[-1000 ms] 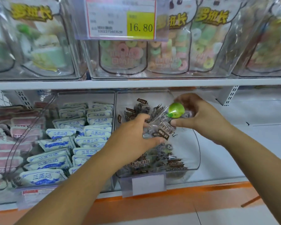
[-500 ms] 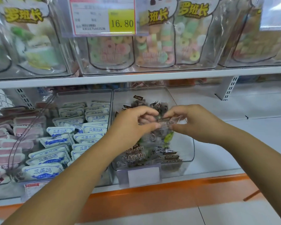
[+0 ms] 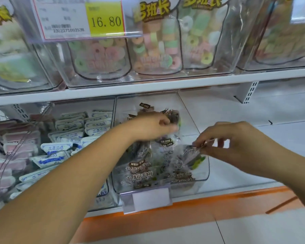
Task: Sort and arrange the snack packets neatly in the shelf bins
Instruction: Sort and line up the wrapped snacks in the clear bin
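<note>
A clear snack packet sits at the right rim of the clear bin, pinched by the right hand. The left hand grips another packet (blurred) farther back, beside white packets.

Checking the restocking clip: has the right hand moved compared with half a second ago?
Yes. The right hand has shifted right, away from the left hand, and now pinches a packet over the clear bin's right wall.
</note>
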`<action>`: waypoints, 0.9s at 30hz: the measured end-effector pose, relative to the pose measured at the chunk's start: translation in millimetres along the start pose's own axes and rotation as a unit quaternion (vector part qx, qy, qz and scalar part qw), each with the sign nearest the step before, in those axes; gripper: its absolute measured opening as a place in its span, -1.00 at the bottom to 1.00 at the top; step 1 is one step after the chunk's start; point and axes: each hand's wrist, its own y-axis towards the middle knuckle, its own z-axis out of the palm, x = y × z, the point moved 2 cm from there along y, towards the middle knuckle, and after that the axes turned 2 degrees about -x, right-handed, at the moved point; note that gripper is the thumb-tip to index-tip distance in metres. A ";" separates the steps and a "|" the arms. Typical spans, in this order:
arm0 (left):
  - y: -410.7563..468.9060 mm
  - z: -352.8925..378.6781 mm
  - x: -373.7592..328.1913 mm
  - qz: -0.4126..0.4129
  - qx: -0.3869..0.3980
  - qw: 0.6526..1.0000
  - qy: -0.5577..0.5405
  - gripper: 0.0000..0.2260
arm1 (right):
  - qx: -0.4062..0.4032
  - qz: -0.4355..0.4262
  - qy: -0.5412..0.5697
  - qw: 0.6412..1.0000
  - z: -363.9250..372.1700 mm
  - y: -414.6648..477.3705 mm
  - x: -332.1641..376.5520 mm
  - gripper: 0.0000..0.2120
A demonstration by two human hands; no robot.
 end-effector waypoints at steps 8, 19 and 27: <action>-27.7 12.8 22.6 0.054 -0.152 0.963 0.215 -0.25 | 0.038 0.033 -0.033 0.998 16.3 -3.2 -1.3 -0.80; -62.9 -8.3 43.6 0.067 0.010 0.986 0.152 -0.76 | 0.087 0.031 -0.100 0.991 25.8 3.2 1.4 -0.83; -16.1 -18.2 -4.9 0.080 -0.010 0.996 0.036 -0.69 | 0.147 0.028 -0.075 0.986 34.1 2.2 -7.7 -0.80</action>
